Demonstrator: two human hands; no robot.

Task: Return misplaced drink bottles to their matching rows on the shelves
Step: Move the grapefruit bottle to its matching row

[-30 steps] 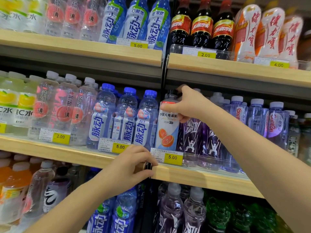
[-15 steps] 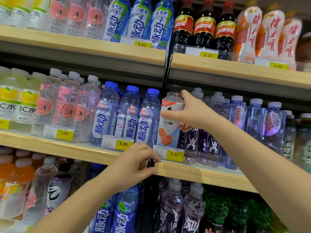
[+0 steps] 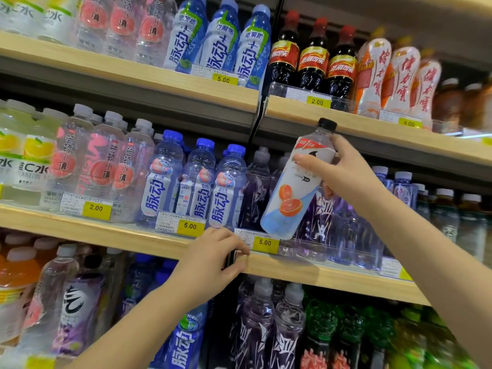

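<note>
The right hand (image 3: 339, 173) grasps the bottle (image 3: 288, 201) round its upper label, thumb across the front and fingers behind. The bottle has a white label with a grapefruit picture and a black cap; it is tilted, cap up and to the right, base down and to the left. It is in front of the purple bottles (image 3: 255, 193) on the middle shelf (image 3: 106, 235), with its base just above a yellow 5.00 tag (image 3: 265, 242); whether the base touches the shelf's clear rail cannot be told. The left hand (image 3: 210, 262) grips the front edge of the same shelf, fingers curled over the top and thumb below, beside that tag. Left of the purple row stand blue-capped bottles (image 3: 193, 182). The bottle's cap reaches almost to the upper shelf (image 3: 372, 126), where cola bottles (image 3: 311, 59) stand.
</note>
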